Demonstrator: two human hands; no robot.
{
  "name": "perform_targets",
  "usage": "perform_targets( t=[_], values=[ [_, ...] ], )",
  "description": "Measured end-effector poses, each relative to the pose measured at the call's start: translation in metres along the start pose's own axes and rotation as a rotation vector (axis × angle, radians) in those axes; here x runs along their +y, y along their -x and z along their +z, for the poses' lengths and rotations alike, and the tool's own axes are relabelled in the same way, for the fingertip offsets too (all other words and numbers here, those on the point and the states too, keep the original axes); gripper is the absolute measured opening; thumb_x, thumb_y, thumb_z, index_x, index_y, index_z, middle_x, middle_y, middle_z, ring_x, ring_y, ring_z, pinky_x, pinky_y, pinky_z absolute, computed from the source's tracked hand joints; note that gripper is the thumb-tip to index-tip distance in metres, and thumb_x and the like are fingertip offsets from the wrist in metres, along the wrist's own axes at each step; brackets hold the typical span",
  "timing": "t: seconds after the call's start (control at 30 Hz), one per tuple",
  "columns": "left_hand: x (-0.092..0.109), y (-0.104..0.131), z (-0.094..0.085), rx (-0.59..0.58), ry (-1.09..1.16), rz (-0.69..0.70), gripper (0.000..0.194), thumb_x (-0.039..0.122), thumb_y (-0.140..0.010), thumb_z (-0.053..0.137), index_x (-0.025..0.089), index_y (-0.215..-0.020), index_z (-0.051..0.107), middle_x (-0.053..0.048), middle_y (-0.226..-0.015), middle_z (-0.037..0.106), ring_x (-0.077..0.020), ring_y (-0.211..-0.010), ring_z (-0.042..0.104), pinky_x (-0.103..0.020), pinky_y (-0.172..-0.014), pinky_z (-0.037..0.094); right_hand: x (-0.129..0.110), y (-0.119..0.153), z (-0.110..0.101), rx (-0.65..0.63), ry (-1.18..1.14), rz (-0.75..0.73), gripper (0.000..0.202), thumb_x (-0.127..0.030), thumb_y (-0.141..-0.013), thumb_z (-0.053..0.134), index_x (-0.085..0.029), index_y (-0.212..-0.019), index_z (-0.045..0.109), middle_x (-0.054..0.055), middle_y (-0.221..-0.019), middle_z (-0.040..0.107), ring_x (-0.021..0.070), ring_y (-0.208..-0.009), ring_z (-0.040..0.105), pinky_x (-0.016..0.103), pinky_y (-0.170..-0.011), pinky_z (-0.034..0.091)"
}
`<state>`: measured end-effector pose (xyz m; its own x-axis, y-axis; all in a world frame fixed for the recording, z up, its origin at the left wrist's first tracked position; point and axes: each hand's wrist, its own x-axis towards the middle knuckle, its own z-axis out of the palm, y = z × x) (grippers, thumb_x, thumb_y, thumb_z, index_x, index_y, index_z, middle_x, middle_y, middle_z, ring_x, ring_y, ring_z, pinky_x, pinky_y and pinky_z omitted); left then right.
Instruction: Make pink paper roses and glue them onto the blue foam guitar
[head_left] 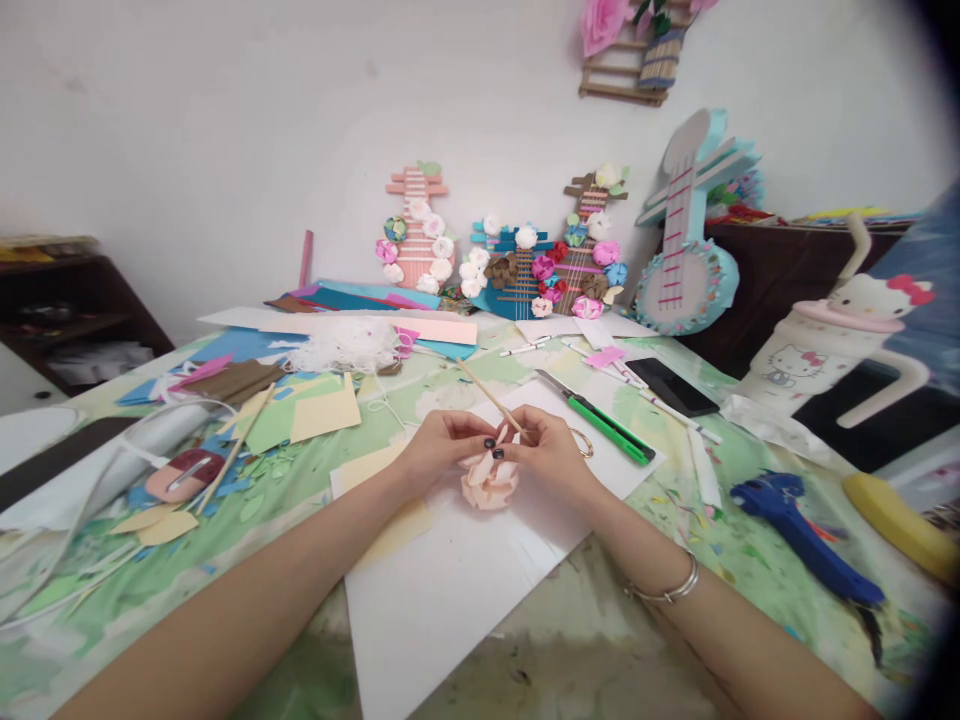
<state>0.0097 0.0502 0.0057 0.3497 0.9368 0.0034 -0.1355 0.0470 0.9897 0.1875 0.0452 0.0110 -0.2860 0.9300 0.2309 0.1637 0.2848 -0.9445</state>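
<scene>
Over the white sheet point(450, 620), 2 hands, left point(457, 440) and right point(536, 440), pinch the pink paper flower point(489, 482); the right also grasps a stick point(484, 388), its long axis slanting far-left.

A black phone point(673, 387), probably switched off, lies near a white cup point(814, 350).

From here I see dark polish point(498, 454) on my left hand point(452, 440) and right hand point(553, 452), plus a silvery bangle point(675, 595) on my right wrist.
</scene>
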Motion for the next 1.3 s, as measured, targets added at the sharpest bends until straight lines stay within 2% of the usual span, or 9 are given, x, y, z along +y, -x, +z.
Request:
perform_targets(
  t=[0.23,0.57,0.73,0.93,1.3],
  values=[
    [0.001,0.0,0.0,-0.024,0.049,0.017,0.027,0.026,-0.057,0.082,0.01,-0.072,0.066,-0.005,-0.069,0.069,-0.0121,-0.058,0.06,-0.022,-0.056,0.045,0.0,0.0,0.001,0.011,0.076,0.009,0.017,-0.028,-0.064,0.069,-0.018,-0.073,0.058,-0.003,-0.07,0.059,0.0068,-0.051,0.041,0.021,-0.05,0.035],
    [0.002,0.001,0.0,-0.093,0.067,0.014,0.03,0.025,-0.06,0.08,0.011,-0.078,0.061,-0.007,-0.081,0.069,-0.0141,-0.066,0.063,-0.023,-0.06,0.045,0.004,0.0,0.001,0.004,0.066,-0.004,0.015,-0.023,-0.065,0.066,-0.02,-0.077,0.057,-0.003,-0.072,0.059,0.0082,-0.055,0.046,0.021,-0.052,0.036],
    [0.003,0.003,0.001,-0.122,0.093,0.0,0.03,0.023,-0.061,0.08,0.012,-0.078,0.058,-0.006,-0.082,0.067,-0.014,-0.069,0.063,-0.024,-0.063,0.046,0.0,0.002,0.002,-0.026,-0.003,0.01,0.019,-0.025,-0.066,0.068,-0.02,-0.079,0.056,-0.003,-0.073,0.058,0.0068,-0.052,0.044,0.02,-0.049,0.034],
    [0.003,0.003,0.0,-0.168,0.128,-0.013,0.029,0.021,-0.063,0.078,0.013,-0.08,0.056,-0.006,-0.084,0.066,-0.0129,-0.068,0.061,-0.022,-0.058,0.045,-0.004,0.004,0.004,-0.023,-0.025,0.03,0.023,-0.03,-0.065,0.07,-0.02,-0.081,0.056,-0.002,-0.078,0.06,0.0067,-0.053,0.046,0.02,-0.048,0.035],
    [0.002,0.001,-0.001,-0.165,0.149,0.035,0.032,0.018,-0.059,0.08,0.013,-0.083,0.058,-0.003,-0.079,0.063,-0.0111,-0.067,0.059,-0.022,-0.061,0.046,-0.006,0.003,0.003,-0.029,-0.009,0.036,0.022,-0.03,-0.065,0.071,-0.02,-0.078,0.056,-0.002,-0.076,0.059,0.0079,-0.056,0.05,0.021,-0.048,0.036]
  ],
)
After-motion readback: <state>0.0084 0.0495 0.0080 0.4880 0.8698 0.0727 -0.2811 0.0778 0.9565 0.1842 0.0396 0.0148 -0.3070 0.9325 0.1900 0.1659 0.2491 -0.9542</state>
